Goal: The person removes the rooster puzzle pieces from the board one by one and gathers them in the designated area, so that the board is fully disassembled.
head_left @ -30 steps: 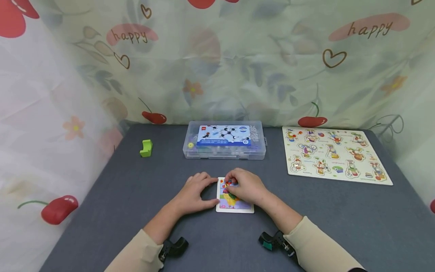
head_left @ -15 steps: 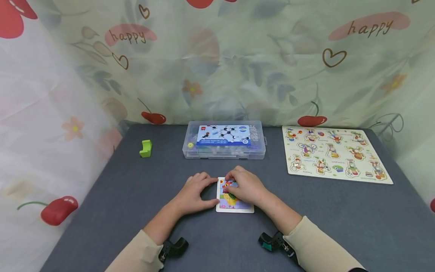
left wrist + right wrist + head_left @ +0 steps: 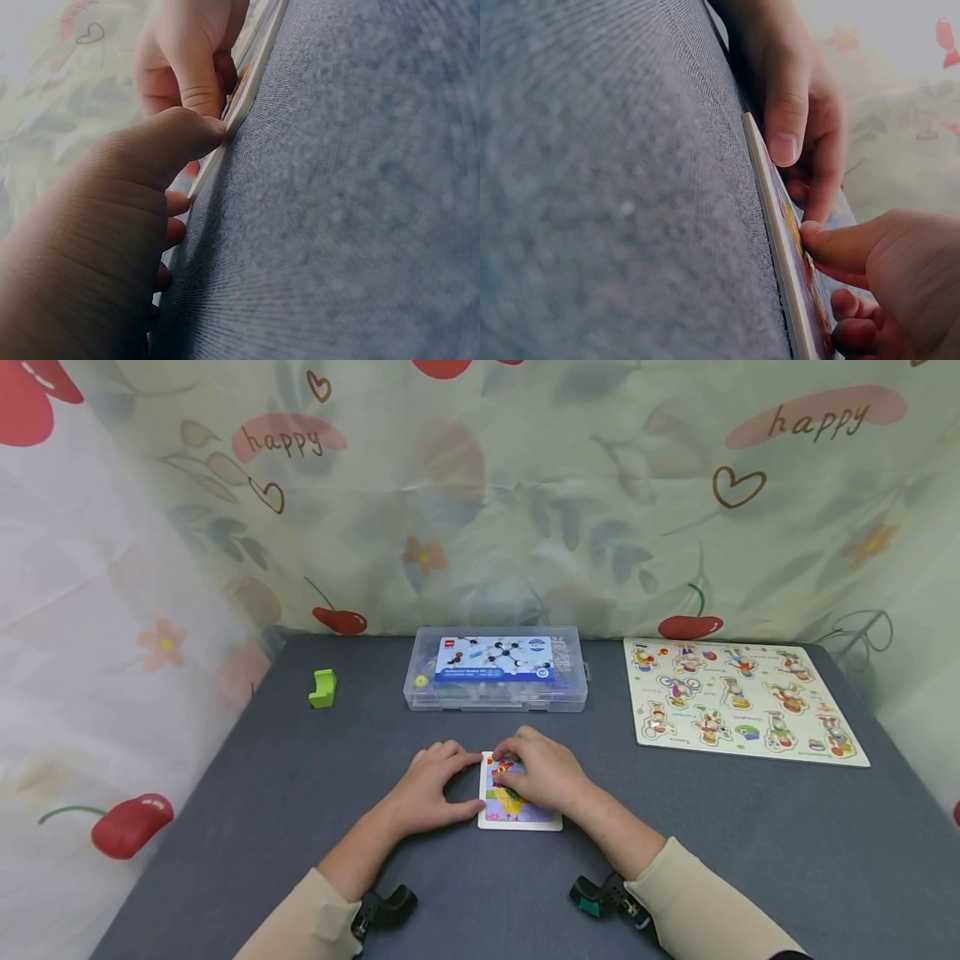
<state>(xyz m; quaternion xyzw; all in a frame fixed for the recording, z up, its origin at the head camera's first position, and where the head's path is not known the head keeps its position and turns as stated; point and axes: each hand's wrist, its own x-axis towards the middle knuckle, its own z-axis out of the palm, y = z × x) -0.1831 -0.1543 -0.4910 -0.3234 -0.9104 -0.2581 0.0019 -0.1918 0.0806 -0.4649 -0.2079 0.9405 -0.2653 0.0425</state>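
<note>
A small white-bordered picture puzzle (image 3: 517, 814) with a bright bird design lies flat on the table between the hands. Along its left edge rest the thumb and index finger of my left hand (image 3: 431, 789), spread apart, the other fingers loosely extended. My right hand (image 3: 547, 768) is over the upper right of the puzzle, fingers bent. Its thumb (image 3: 817, 236) touches the picture surface in the right wrist view, and the bird's red head shows between thumb and index finger. Whether a separate piece is pinched there cannot be seen, as the palm hides the right part.
Behind the puzzle stands a clear plastic case (image 3: 495, 693) with a molecule-model label. A white board of cartoon figures (image 3: 705, 693) lies at the back right. At the back left is a green block (image 3: 323, 688). A patterned curtain (image 3: 525, 527) borders the grey table (image 3: 300, 793).
My right thumb and index finger have spread slightly apart, showing more of the bird's red head. The left hand and puzzle stay in place.
</note>
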